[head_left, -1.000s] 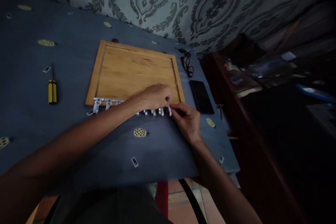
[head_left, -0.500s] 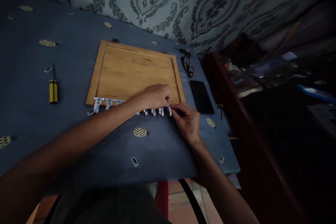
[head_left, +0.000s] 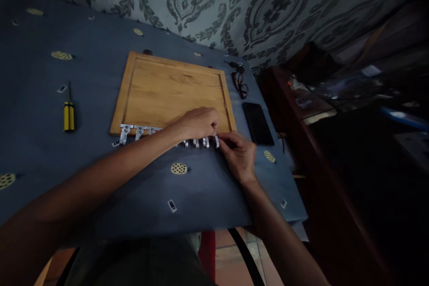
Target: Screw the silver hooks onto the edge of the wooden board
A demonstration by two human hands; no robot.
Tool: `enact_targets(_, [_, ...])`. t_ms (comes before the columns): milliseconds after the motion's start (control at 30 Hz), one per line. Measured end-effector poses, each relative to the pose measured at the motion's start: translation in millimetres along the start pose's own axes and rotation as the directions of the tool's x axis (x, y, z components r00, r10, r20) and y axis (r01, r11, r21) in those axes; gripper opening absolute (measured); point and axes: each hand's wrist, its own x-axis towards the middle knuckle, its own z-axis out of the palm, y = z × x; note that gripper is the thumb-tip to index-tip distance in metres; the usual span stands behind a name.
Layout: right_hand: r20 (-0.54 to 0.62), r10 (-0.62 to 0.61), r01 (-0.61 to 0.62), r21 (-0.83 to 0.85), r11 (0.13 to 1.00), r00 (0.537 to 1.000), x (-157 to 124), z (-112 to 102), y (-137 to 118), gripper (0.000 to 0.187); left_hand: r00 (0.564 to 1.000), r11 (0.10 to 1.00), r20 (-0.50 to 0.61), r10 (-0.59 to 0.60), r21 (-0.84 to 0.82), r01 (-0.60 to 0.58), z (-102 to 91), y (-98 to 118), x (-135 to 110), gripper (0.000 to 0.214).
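A framed wooden board [head_left: 174,87] lies flat on the cloth-covered table. Along its front edge runs a silvery metal hook rail [head_left: 125,133] with several hooks hanging past the edge. My left hand [head_left: 201,123] rests over the board's front right part, its fingers curled closed and pointing down at the rail's right end; whatever they pinch is hidden. Just beside it, my right hand [head_left: 239,154] has thumb and fingertips closed at the last hook, gripping the end of the rail. My left forearm covers the rail's middle.
A yellow-handled screwdriver [head_left: 69,116] lies to the left of the board. On the right are a black phone [head_left: 258,124], eyeglasses [head_left: 240,85] and what look like keys [head_left: 237,66]. A patterned curtain [head_left: 201,0] hangs behind; a dark red cabinet [head_left: 318,152] stands right of the table.
Both hands stay almost in place at the rail's right end; my right hand's fingers shift very slightly. The board and rail have not moved.
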Motion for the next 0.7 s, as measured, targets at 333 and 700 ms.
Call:
enact_targets(333, [0.016,0.0,-0.001,0.008,1.0,1.0,0.6,-0.6,0.2,0.017,1.0,1.0,0.017,-0.014,0.015,0.014,0.8,-0.7,1.3,0.018])
enact_targets(700, [0.012,-0.039,0.039,0.023,0.999,0.999,-0.5,-0.5,0.4,0.016,1.0,1.0,0.015,0.003,0.006,-0.003,0.5,-1.5,1.1,0.014])
